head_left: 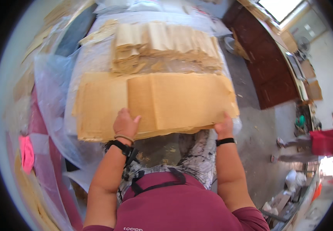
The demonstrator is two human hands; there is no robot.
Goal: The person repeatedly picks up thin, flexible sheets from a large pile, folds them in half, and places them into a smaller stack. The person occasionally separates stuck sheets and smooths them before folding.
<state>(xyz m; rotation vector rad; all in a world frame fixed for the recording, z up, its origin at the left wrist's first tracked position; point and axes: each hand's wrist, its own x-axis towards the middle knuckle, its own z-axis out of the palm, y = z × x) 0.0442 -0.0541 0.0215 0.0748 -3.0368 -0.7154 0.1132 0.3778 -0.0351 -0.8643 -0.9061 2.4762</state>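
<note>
On the white-covered table [96,57], along its near edge: tan sheets [189,100], stacked. Could crease or slide off if pulled unevenly. Touched by left hand [125,125], thumb spread wide, and right hand [224,126] at near right corner, closure impossible to tell.

Daylight glares white through a window [282,8] at upper right, brightening a slightly hazy scene whose blurred outer parts bend toward the fisheye's black rim.
</note>
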